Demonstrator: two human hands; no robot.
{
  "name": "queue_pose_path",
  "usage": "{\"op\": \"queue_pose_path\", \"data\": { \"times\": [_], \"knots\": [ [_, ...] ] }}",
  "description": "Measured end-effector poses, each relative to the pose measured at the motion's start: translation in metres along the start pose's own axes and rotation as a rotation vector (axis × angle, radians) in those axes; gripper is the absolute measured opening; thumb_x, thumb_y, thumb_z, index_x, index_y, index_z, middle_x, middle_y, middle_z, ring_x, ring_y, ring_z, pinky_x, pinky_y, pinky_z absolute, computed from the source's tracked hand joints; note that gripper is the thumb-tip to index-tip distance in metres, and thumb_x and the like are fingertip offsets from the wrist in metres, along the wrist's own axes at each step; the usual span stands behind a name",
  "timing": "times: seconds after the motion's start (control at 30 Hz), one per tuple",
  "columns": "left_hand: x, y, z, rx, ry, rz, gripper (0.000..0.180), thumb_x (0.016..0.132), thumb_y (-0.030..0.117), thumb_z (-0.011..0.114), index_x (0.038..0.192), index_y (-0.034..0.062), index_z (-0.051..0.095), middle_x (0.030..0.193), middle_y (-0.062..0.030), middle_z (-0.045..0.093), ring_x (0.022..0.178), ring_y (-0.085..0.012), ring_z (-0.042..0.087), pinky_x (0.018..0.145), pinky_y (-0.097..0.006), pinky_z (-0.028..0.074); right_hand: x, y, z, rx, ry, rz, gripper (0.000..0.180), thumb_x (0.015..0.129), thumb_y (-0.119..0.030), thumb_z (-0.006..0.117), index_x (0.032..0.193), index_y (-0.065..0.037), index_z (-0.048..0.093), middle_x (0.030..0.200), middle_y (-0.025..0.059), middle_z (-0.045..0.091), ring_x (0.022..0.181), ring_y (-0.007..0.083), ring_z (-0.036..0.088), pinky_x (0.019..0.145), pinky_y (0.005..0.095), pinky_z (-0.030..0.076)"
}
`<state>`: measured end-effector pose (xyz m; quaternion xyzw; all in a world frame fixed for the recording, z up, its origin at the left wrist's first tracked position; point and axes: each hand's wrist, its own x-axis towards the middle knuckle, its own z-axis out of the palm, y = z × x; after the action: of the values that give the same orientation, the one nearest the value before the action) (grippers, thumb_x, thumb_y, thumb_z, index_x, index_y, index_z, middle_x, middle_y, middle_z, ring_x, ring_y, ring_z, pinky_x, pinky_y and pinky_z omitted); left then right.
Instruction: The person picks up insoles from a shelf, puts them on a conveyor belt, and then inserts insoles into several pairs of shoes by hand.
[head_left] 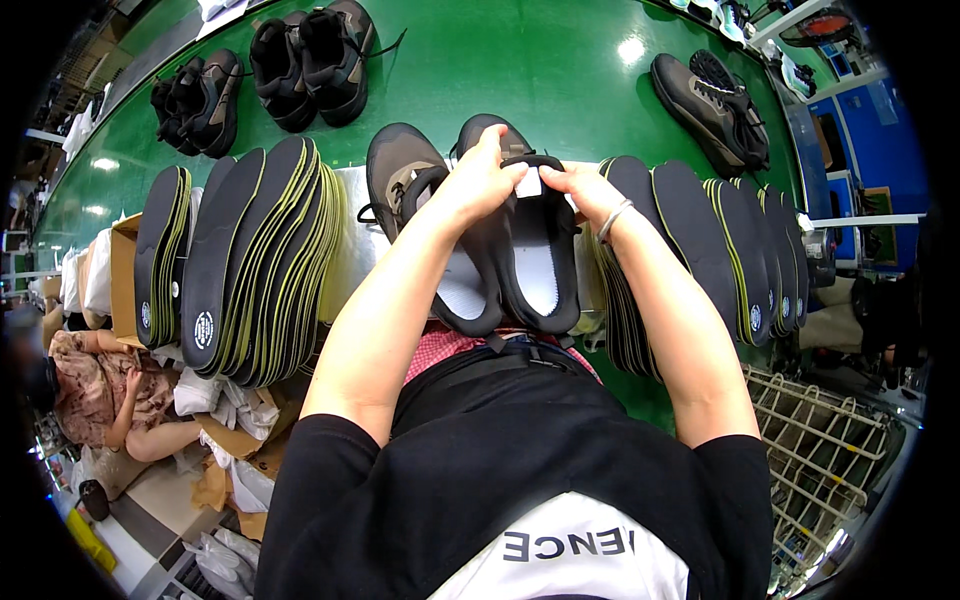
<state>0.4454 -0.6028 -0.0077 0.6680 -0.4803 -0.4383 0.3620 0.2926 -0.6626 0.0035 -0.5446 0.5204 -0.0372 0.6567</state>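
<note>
In front of me a pair of dark grey-brown lace-up shoes stands side by side, toes pointing away. My left hand [482,182] and my right hand [592,192] both grip the black tongue of the right shoe [552,318], one at each side. The thumbs press beside a small white label [529,182] on the tongue. Pale lining shows inside the opening of this shoe. The left shoe [402,152] stands close beside it, partly hidden by my left forearm, and no hand holds it.
Tall rows of black insoles with yellow-green edges flank me, at left [262,260] and right [690,220]. More shoes [312,62] stand on the green table [520,60], with another pair [708,110] at far right. A wire rack [815,465] is at lower right. Another person [115,385] sits at left.
</note>
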Motion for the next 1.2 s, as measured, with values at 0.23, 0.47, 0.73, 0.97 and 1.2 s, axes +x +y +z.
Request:
{"op": "queue_pose_path", "data": {
  "times": [0.23, 0.47, 0.73, 0.97, 1.2],
  "knots": [
    [0.004, -0.008, 0.004, -0.002, 0.006, 0.035, 0.058, 0.079, 0.013, 0.056, 0.127, -0.0011, 0.026, 0.103, -0.018, 0.054, 0.093, -0.0182, 0.052, 0.08, -0.027, 0.041, 0.0, 0.0, 0.0, 0.02, 0.005, -0.011, 0.025, 0.084, -0.035, 0.047, 0.089, -0.012, 0.055, 0.068, -0.0028, 0.056, 0.051, 0.0084, 0.05, 0.041, 0.0253, 0.038],
    [-0.034, 0.028, 0.009, 0.271, 0.16, 0.076, 0.053, 0.077, 0.016, 0.058, 0.122, -0.0004, 0.034, 0.098, -0.0182, 0.056, 0.09, -0.0322, 0.055, 0.08, -0.036, 0.044, 0.025, 0.033, -0.007, -0.25, 0.037, -0.36, 0.033, 0.084, -0.032, 0.046, 0.1, -0.004, 0.057, 0.079, 0.008, 0.061, 0.069, 0.016, 0.057, 0.061, 0.0285, 0.045],
    [-0.112, -0.009, -0.016, 0.615, 0.686, 0.623, 0.057, 0.066, 0.017, 0.067, 0.116, 0.0041, 0.043, 0.12, -0.0151, 0.041, 0.113, -0.0317, 0.038, 0.095, -0.045, 0.026, -0.002, 0.056, 0.003, -0.292, 0.106, -0.389, 0.061, 0.066, -0.008, 0.063, 0.12, -0.001, 0.035, 0.11, 0.0178, 0.046, 0.102, 0.0254, 0.048, 0.087, 0.0305, 0.038],
    [-0.123, -0.062, -0.025, 0.326, 0.414, 0.076, 0.072, 0.075, 0.024, 0.06, 0.128, -0.0044, 0.021, 0.123, -0.0276, 0.035, 0.116, -0.0379, 0.034, 0.099, -0.039, 0.026, 0.009, 0.062, 0.023, -0.039, 0.255, -0.429, 0.04, 0.072, 0.007, 0.044, 0.112, 0.001, 0.047, 0.106, 0.0154, 0.052, 0.102, 0.0243, 0.049, 0.088, 0.0284, 0.037],
    [-0.16, 0.044, -0.144, 0.465, -0.186, 0.2, 0.051, 0.08, 0.026, 0.056, 0.119, -0.0026, 0.041, 0.098, -0.0186, 0.058, 0.089, -0.0316, 0.057, 0.079, -0.036, 0.045, 0.009, 0.042, 0.027, -0.299, 0.319, -0.502, 0.043, 0.069, 0.013, 0.044, 0.11, 0.001, 0.049, 0.106, 0.0105, 0.053, 0.1, 0.0201, 0.05, 0.09, 0.0281, 0.036]
  ]
}}
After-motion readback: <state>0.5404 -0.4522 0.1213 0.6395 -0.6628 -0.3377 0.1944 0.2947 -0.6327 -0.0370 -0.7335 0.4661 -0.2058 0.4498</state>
